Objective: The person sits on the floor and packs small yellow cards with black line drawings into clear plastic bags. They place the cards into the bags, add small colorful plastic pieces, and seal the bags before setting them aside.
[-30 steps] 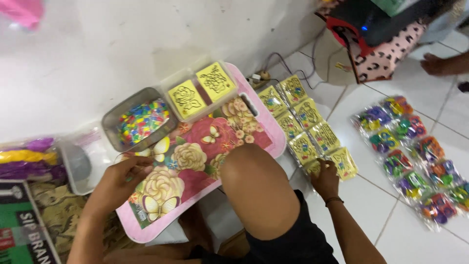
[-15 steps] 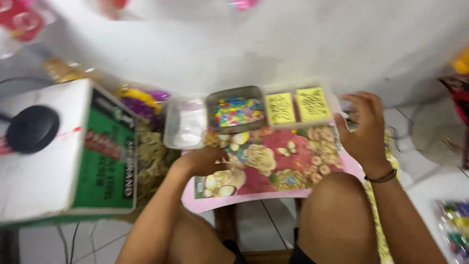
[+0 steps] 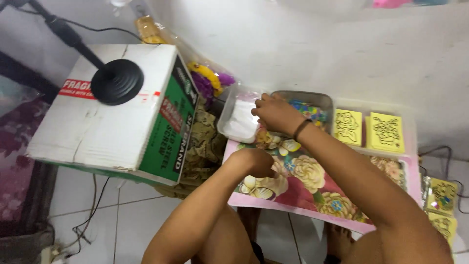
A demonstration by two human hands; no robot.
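head view, looking down on a seated person's arms and knees. the right hand [image 3: 274, 113], a dark band at its wrist, reaches to the upper centre of the frame, its fingers curled down over the near edge of a clear rectangular plastic tub holding white material [image 3: 238, 120]; whether they pinch anything cannot be told. just to the right of that tub stands a grey rectangular tray of small multicoloured beads [image 3: 312, 108], partly hidden by the hand. the left hand [image 3: 254, 161] lies at centre frame, clenched into a loose fist, resting on the pink floral-patterned tray [image 3: 317, 188]. on the right, two yellow square cards with dark line drawings [image 3: 369, 129] lie side by side. a white and green cardboard box [image 3: 112, 112] fills the left, with a black round stand base [image 3: 117, 81] on top.
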